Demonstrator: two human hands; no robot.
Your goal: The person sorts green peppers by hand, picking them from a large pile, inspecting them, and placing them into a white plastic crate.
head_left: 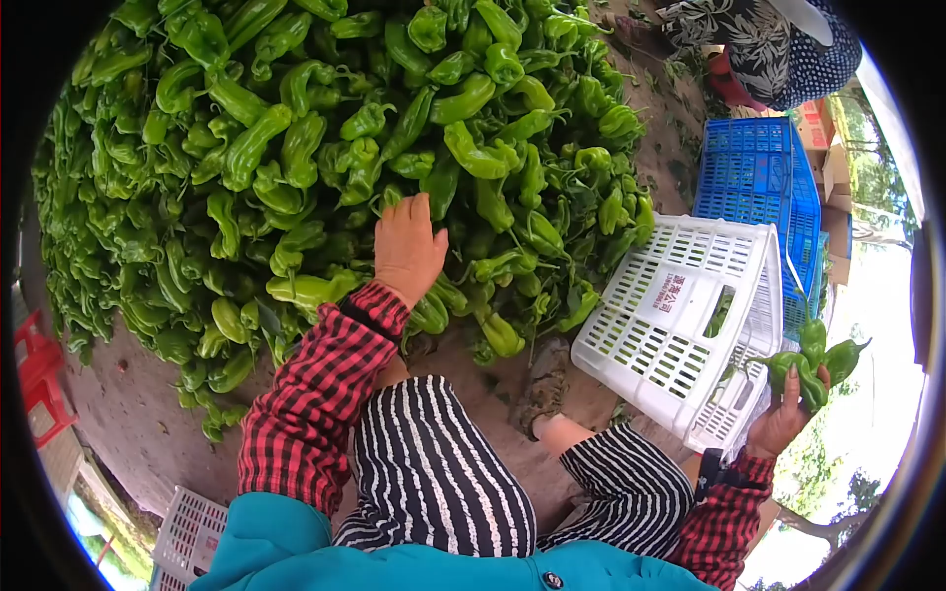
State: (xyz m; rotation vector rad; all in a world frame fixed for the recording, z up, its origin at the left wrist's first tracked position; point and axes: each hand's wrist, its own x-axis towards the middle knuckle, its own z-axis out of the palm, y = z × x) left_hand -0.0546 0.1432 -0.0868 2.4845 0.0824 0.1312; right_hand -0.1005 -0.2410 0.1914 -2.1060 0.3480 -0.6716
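Observation:
A large heap of green peppers (296, 148) fills the upper left and middle of the view. My left hand (409, 246) lies on the near side of this heap, fingers stretched forward and thumb apart. Its fingertips touch a green pepper (391, 195), and nothing is seen lifted in it. Out at the far right, my right hand (778, 426) is closed around several green peppers (810, 362), held up beside a white plastic crate (645, 291). Part of the right palm is hidden behind the peppers. More green shows through the crate's handle opening.
Behind the white crate stand blue plastic crates (754, 158) and cardboard boxes (838, 182). Another person (759, 49) in patterned clothes is at the top right. A red plastic stool (41, 379) is at the left edge, and another white crate (187, 532) at the lower left.

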